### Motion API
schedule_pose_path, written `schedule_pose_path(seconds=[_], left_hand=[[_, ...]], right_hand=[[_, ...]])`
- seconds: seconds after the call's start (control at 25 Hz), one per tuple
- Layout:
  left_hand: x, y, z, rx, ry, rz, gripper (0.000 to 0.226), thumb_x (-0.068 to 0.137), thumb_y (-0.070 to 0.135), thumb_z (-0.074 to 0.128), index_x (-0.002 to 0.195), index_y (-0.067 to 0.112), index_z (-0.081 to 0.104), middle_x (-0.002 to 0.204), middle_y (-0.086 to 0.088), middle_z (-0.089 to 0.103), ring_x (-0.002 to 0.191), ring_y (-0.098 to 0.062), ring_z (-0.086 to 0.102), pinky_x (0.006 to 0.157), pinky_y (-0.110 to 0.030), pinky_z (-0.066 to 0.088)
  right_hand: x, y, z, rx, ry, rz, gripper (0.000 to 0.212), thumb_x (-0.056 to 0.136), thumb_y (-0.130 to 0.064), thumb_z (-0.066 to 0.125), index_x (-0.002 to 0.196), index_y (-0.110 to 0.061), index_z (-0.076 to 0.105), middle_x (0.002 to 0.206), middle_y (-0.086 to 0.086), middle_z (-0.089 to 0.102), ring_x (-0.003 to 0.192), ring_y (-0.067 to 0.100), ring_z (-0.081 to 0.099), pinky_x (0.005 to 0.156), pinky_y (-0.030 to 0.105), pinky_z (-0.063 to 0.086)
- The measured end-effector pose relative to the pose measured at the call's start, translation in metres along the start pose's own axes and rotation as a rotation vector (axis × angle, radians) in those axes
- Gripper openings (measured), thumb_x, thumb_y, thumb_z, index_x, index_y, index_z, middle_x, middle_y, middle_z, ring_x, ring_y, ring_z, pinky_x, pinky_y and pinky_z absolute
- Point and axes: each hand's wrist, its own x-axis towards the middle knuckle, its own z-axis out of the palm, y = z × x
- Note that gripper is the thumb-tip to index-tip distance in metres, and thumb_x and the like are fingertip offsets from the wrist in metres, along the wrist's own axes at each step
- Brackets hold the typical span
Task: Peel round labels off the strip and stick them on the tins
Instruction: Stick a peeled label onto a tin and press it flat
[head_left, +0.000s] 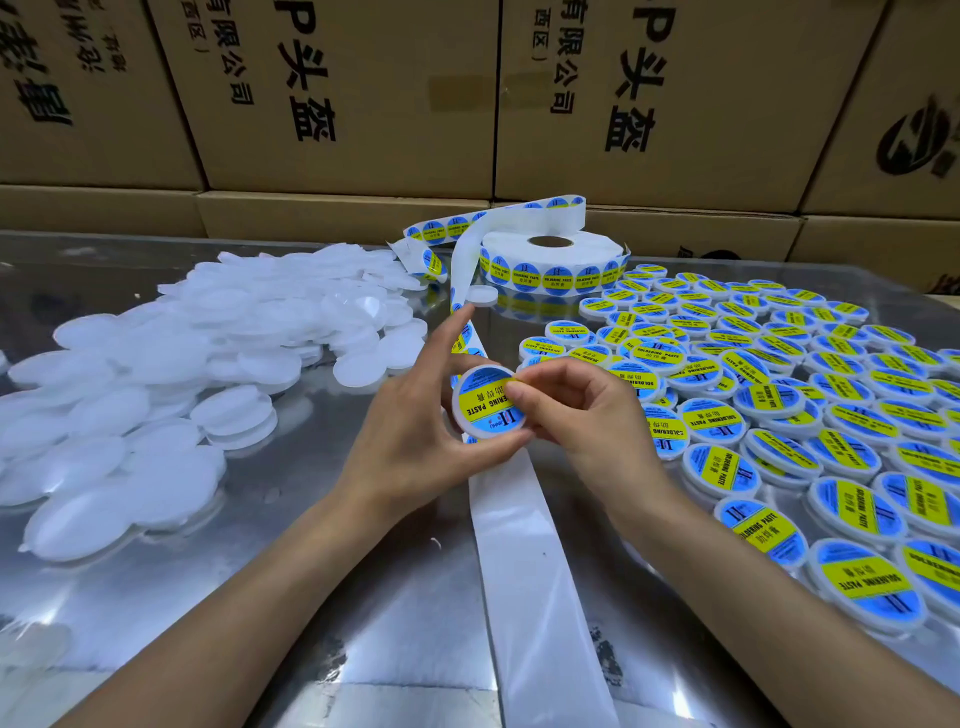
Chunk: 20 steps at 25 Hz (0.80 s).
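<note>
My left hand (415, 415) grips a small round white tin (485, 402) by its rim, tilted towards me, its index finger pointing up. A blue and yellow round label covers the tin's face. My right hand (576, 410) presses the label's right edge with thumb and curled fingers. The white backing strip (535, 571) runs from under my hands towards me, bare of labels. Behind my hands the strip rises to the label roll (550, 262).
A heap of plain white tins (171, 374) lies on the left of the shiny metal table (332, 623). Several labelled tins (779, 405) cover the right side. One white tin (482, 295) sits by the roll. Cardboard boxes (343, 104) wall the back.
</note>
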Motion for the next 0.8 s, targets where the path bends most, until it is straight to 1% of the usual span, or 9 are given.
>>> schedule_pose_path(seconds=[0.12, 0.24, 0.32, 0.4, 0.48, 0.56, 0.64, 0.72, 0.8], left_hand=[[0.000, 0.001, 0.000, 0.019, 0.029, 0.015, 0.095, 0.063, 0.033, 0.086, 0.142, 0.022, 0.035, 0.098, 0.024, 0.065, 0.067, 0.013, 0.059, 0.059, 0.001, 0.036], [0.001, 0.004, -0.001, 0.019, 0.027, 0.024, 0.095, 0.062, 0.035, 0.085, 0.141, 0.019, 0.036, 0.098, 0.025, 0.064, 0.067, 0.016, 0.057, 0.061, 0.002, 0.035], [0.000, 0.007, -0.001, 0.007, 0.018, 0.036, 0.096, 0.061, 0.035, 0.085, 0.142, 0.020, 0.035, 0.101, 0.028, 0.062, 0.069, 0.018, 0.056, 0.064, 0.002, 0.036], [-0.001, 0.010, -0.001, -0.004, -0.017, 0.060, 0.100, 0.059, 0.039, 0.086, 0.142, 0.023, 0.034, 0.104, 0.029, 0.064, 0.067, 0.017, 0.055, 0.065, 0.000, 0.038], [-0.003, 0.015, 0.000, 0.027, -0.039, 0.081, 0.098, 0.057, 0.047, 0.079, 0.142, 0.031, 0.032, 0.113, 0.029, 0.062, 0.061, 0.017, 0.052, 0.063, -0.006, 0.042], [-0.004, 0.017, 0.000, 0.052, -0.040, 0.084, 0.094, 0.056, 0.051, 0.070, 0.140, 0.037, 0.029, 0.121, 0.031, 0.055, 0.063, 0.016, 0.053, 0.064, -0.010, 0.044], [-0.004, 0.017, 0.002, 0.053, -0.042, 0.093, 0.092, 0.058, 0.049, 0.070, 0.141, 0.035, 0.033, 0.114, 0.025, 0.064, 0.069, 0.011, 0.056, 0.064, -0.008, 0.044], [-0.004, 0.016, 0.003, 0.091, -0.027, 0.131, 0.089, 0.060, 0.044, 0.071, 0.141, 0.028, 0.038, 0.110, 0.020, 0.067, 0.067, 0.012, 0.052, 0.062, -0.002, 0.038], [-0.004, 0.015, 0.004, 0.119, 0.010, 0.163, 0.088, 0.060, 0.040, 0.070, 0.141, 0.023, 0.040, 0.106, 0.018, 0.069, 0.058, 0.017, 0.046, 0.060, 0.002, 0.034]], right_hand=[[-0.002, -0.001, 0.003, -0.044, 0.009, -0.083, 0.021, 0.081, -0.004, 0.070, 0.087, -0.025, 0.067, 0.070, -0.002, 0.070, 0.069, 0.012, 0.067, 0.067, 0.032, 0.057], [0.001, -0.005, -0.005, 0.054, -0.068, 0.021, 0.068, 0.081, -0.006, 0.070, 0.134, -0.040, 0.042, 0.073, -0.001, 0.069, 0.071, 0.010, 0.066, 0.063, 0.027, 0.057], [0.001, -0.007, -0.007, 0.059, -0.117, 0.116, 0.079, 0.078, -0.015, 0.073, 0.142, -0.037, 0.031, 0.073, -0.003, 0.070, 0.071, 0.007, 0.067, 0.062, 0.023, 0.055], [-0.001, -0.007, -0.003, 0.024, -0.227, 0.178, 0.068, 0.073, -0.021, 0.075, 0.134, -0.022, 0.045, 0.079, -0.003, 0.071, 0.076, 0.009, 0.067, 0.068, 0.023, 0.055], [-0.004, -0.004, 0.002, 0.012, -0.340, 0.149, 0.046, 0.075, -0.010, 0.074, 0.118, -0.006, 0.057, 0.088, 0.006, 0.070, 0.080, 0.014, 0.064, 0.073, 0.024, 0.053], [-0.005, -0.003, 0.003, 0.004, -0.347, 0.102, 0.022, 0.078, -0.002, 0.072, 0.099, -0.003, 0.064, 0.080, 0.003, 0.069, 0.072, 0.010, 0.064, 0.069, 0.019, 0.051], [-0.006, -0.002, 0.003, -0.018, -0.289, 0.072, 0.007, 0.081, -0.003, 0.070, 0.086, -0.007, 0.067, 0.069, -0.003, 0.069, 0.063, 0.004, 0.063, 0.061, 0.014, 0.049], [-0.006, 0.000, 0.004, -0.051, -0.239, 0.051, 0.004, 0.084, -0.011, 0.068, 0.081, -0.009, 0.068, 0.066, -0.004, 0.069, 0.060, 0.004, 0.063, 0.058, 0.012, 0.048], [-0.007, 0.000, 0.006, -0.089, -0.192, 0.051, 0.017, 0.088, -0.021, 0.064, 0.073, -0.015, 0.069, 0.062, -0.005, 0.069, 0.058, 0.002, 0.064, 0.056, 0.011, 0.047]])
